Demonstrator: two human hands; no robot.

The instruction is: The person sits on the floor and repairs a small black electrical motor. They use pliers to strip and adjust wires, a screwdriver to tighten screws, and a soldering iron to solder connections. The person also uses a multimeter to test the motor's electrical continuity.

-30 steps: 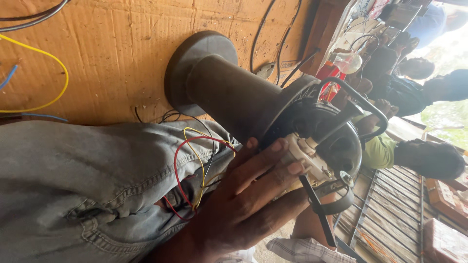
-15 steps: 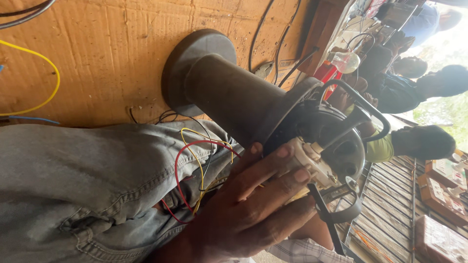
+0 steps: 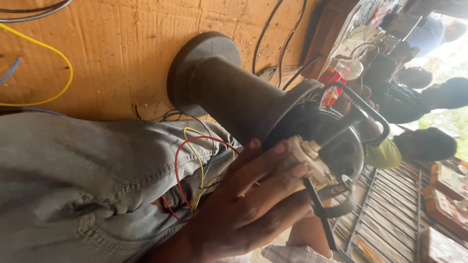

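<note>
item: sheet of corrugated cardboard [image 3: 112, 53] as floor cover, with a loose yellow wire [image 3: 58, 92] and blue wire [image 3: 12, 70] lying on it at far left. item: knee in grey denim [image 3: 87, 185], lower left, with thin red, yellow and black leads [image 3: 195, 165] draped over it and running right toward the work. item: dark funnel-shaped housing [image 3: 229, 92], flared base resting on the cardboard, body leaning right into a round black frame with a metal hoop [image 3: 360, 122] at centre right. item: one hand [image 3: 243, 209], which side cannot be told, fingers [image 3: 265, 156] spread and laid along a small white connector block [image 3: 309, 158] seated on that frame, thumb hidden; the other hand is not clearly in view. item: black strap or blade [image 3: 319, 214] hanging below the block. item: other people [image 3: 419, 97] seated far right, apart from the work. handling note, as a judgement: keep the housing braced against the knee, press the block evenly with the fingertips rather than twisting, and keep the slack leads clear of the hoop. change against the earlier views: the fingers have crept slightly further up the block, the housing has hardly shifted, and the view has drifted a little.
</note>
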